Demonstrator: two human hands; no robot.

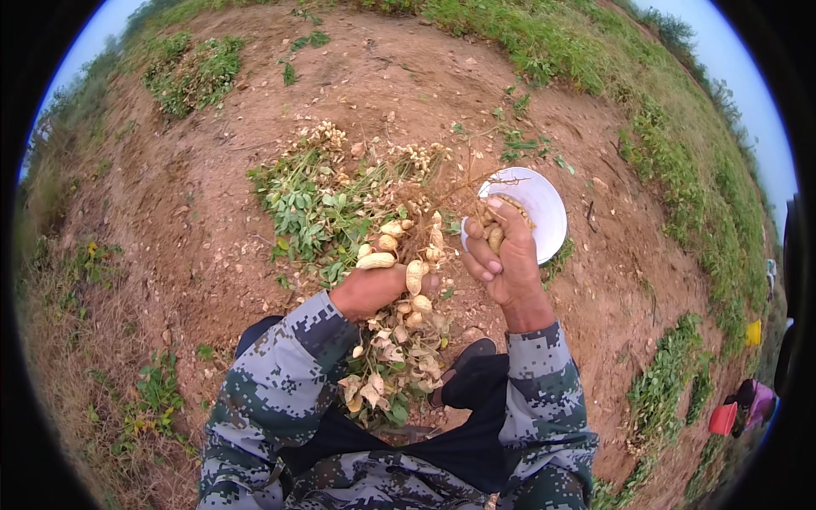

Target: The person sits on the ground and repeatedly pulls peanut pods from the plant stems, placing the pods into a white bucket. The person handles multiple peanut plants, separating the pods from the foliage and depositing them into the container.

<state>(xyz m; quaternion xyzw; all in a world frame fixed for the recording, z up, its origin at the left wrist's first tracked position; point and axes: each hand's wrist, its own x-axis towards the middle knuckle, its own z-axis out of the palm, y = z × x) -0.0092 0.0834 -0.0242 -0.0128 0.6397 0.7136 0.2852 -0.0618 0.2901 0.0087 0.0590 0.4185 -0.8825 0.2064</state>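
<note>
My left hand (376,290) is closed round the stems of a peanut plant; its peanut pods (415,277) and roots stick up above the fist, and its withered leaves (376,382) hang below towards my lap. Several picked peanut pods (495,237) lie in my right hand (507,258), between the curled fingers and the palm. Behind that hand stands a white bowl (549,220) on the soil, with more pods partly visible in it. Thin roots reach from the plant across to the bowl's rim.
A heap of pulled peanut plants (312,204) lies on the reddish soil just beyond my left hand. Further piles of plants (191,73) lie at the upper left and on the right (666,382). At the far right are a person (758,405), a red bucket (723,419) and a yellow container (753,333).
</note>
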